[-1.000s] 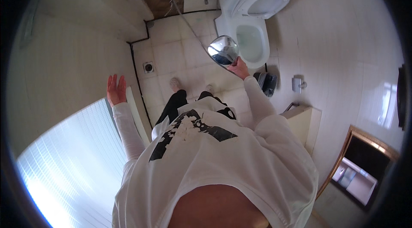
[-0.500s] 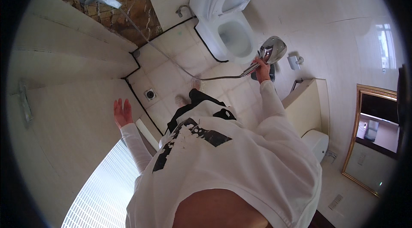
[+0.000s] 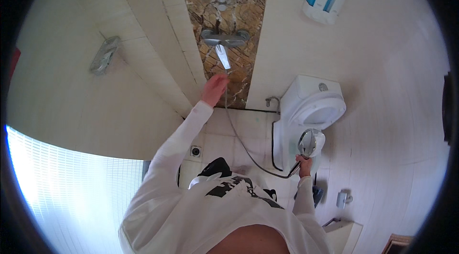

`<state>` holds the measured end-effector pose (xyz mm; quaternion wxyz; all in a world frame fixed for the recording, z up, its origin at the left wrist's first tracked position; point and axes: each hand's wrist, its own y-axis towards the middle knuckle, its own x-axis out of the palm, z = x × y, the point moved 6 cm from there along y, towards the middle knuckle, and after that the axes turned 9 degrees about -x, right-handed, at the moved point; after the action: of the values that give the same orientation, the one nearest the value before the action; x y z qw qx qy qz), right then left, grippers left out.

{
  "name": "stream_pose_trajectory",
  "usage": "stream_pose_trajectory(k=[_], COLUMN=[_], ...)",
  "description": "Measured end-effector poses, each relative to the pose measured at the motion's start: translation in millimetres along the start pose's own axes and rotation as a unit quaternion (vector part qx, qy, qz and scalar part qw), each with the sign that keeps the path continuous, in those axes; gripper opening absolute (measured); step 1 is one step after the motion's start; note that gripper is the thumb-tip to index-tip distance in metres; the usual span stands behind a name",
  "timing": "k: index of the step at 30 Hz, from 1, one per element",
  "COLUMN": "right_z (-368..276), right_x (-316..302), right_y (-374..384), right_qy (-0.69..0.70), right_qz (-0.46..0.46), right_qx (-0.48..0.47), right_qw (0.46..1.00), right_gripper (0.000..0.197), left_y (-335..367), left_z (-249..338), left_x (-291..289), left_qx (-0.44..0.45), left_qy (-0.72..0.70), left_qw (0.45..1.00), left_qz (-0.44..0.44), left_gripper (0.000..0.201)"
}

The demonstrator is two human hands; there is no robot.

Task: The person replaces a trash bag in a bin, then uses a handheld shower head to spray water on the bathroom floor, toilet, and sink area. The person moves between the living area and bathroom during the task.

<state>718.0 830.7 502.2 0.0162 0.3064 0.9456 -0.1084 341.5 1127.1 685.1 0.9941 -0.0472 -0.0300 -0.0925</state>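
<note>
right hand around shower head, left hand near tap lever

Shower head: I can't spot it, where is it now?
In the head view, right of centre: the shower head is in the right hand, over the toilet.

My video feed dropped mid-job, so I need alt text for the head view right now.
Seen from above in a tiled bathroom, the person's right hand holds a chrome shower head on its hose beside a white toilet. The left hand reaches up just below the wall mixer's lever; contact is unclear.
</note>
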Motion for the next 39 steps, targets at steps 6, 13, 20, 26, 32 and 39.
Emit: stream_pose_trajectory(k=[6, 13, 20, 26, 32, 39], right_z=[-74.6, -136.3, -228.3, -374.3, -527.8, -584.2], right_x=[41.1, 44.4, 67.8, 161.8, 270.8, 357.9], right_y=[21.1, 26.9, 37.3, 49.9, 24.0, -24.4], right_qy=[0.071, 0.005, -0.188, -0.289, -0.077, -0.097], right_qz=[-0.1, -0.056, 0.043, -0.016, -0.208, -0.434], right_qx=[-0.134, -0.149, -0.335, -0.394, -0.506, -0.409], right_qw=[0.983, 0.987, 0.922, 0.872, 0.833, 0.797], right_gripper=[0.037, 0.055, 0.07, 0.056, 0.054, 0.043], left_y=[76.4, 91.7, 71.1, 11.3, -10.0, -10.4], left_z=[2.7, 4.6, -17.4, -28.0, 64.1, 223.8], left_x=[33.2, 57.6, 85.0, 34.1, 42.2, 65.5], left_qx=[0.058, -0.001, 0.047, 0.059, 0.124, 0.072], left_qy=[0.518, 0.543, 0.352, 0.351, 0.095, -0.157], left_qw=[0.853, 0.839, 0.916, 0.909, 0.963, 0.895], left_qz=[-0.022, -0.006, -0.189, -0.217, -0.22, -0.41], left_gripper=[0.014, 0.021, 0.014, 0.039, 0.049, 0.042])
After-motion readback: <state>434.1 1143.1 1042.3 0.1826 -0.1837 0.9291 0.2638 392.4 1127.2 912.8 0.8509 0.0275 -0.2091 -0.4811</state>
